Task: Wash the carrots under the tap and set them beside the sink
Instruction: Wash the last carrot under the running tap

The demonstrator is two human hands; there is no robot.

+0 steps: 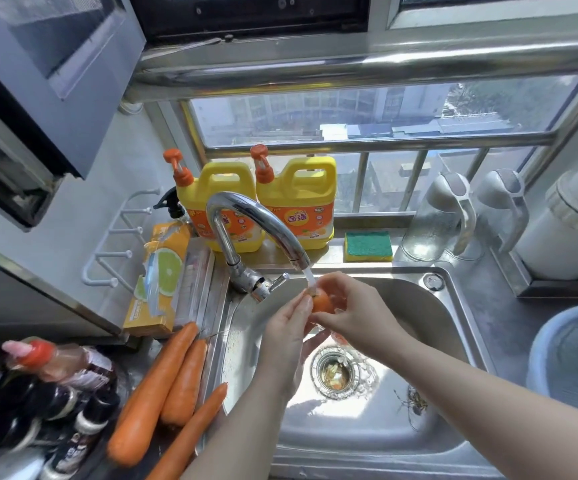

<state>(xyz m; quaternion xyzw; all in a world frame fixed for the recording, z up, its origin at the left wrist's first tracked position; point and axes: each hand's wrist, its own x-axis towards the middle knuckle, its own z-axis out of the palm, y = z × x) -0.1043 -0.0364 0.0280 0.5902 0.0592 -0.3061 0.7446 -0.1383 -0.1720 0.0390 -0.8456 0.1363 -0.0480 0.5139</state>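
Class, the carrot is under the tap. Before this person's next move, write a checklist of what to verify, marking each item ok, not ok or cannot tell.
1. Water from the tap hits the carrot: ok.
2. Right hand curled round carrot: ok.
3. Left hand hold on it: cannot tell.
4. Whole carrot rinsed: cannot tell, hands hide most.
5. Space left of the sink: not ok, three carrots crowd it, one tip on the rim.
6. Drain strainer clear: not ok, scraps sit in it.
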